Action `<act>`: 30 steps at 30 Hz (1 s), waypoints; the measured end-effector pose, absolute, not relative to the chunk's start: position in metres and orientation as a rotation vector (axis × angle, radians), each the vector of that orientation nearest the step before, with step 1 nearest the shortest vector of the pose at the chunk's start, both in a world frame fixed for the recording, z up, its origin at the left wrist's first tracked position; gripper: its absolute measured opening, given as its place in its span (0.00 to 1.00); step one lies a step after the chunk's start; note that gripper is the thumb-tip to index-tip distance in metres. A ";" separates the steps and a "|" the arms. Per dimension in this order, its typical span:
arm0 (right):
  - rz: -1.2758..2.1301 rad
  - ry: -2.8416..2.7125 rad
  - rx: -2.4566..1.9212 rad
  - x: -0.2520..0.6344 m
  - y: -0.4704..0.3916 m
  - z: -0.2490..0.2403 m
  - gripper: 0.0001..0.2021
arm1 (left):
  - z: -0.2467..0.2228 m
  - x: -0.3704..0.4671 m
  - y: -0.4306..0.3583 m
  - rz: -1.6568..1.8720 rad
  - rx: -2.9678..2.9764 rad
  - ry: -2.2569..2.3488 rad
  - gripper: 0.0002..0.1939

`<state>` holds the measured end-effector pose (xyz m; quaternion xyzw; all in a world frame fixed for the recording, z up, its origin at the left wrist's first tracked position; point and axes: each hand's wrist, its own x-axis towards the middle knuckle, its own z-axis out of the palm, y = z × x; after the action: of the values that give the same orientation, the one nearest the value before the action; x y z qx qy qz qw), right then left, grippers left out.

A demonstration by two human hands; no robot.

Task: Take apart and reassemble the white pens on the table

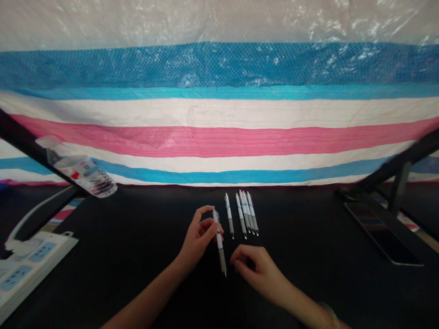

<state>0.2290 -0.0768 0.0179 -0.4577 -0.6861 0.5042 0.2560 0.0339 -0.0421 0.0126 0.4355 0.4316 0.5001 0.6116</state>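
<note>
A white ballpoint pen (219,240) with a grey grip is in my left hand (198,235), tilted, with its tip pointing down towards me. My thumb and fingers close around its upper barrel, and the index fingertip rests at the push-button end. To the right of the pen's tip, my right hand (257,269) is curled with thumb and index finger drawn together, apart from the pen. Whatever it may hold is hidden. Beyond the hands, a single matching pen (229,216) lies beside a group of several similar pens (247,214) on the black table (137,256).
A white power strip (41,258) with a plugged-in cable lies at the left edge. Behind it, a clear plastic bottle (87,176) leans near a dark bar. On the right, a black phone (382,233) lies by another bar. A striped plastic sheet (219,141) hangs behind the table.
</note>
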 end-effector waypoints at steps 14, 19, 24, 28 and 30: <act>1.367 -1.855 -1.221 0.228 -0.077 0.017 0.08 | 0.011 0.034 -0.040 1.146 1.031 1.012 0.24; 1.353 -1.863 -1.230 0.228 -0.077 0.015 0.09 | 0.015 0.033 -0.037 1.189 1.032 1.058 0.26; 1.352 -1.857 -1.209 0.228 -0.078 0.016 0.09 | 0.022 0.033 -0.023 1.158 1.135 1.192 0.29; 1.306 -1.886 -1.219 0.229 -0.079 0.017 0.10 | 0.021 0.035 0.003 1.109 1.329 1.235 0.26; 1.260 -1.918 -1.228 0.228 -0.080 0.017 0.10 | 0.017 0.037 0.018 1.106 1.452 1.289 0.24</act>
<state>0.2283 -0.0802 0.0170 -0.4547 -0.7104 0.4665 0.2664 0.0372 0.0182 0.0171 0.5842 0.5186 0.4448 0.4381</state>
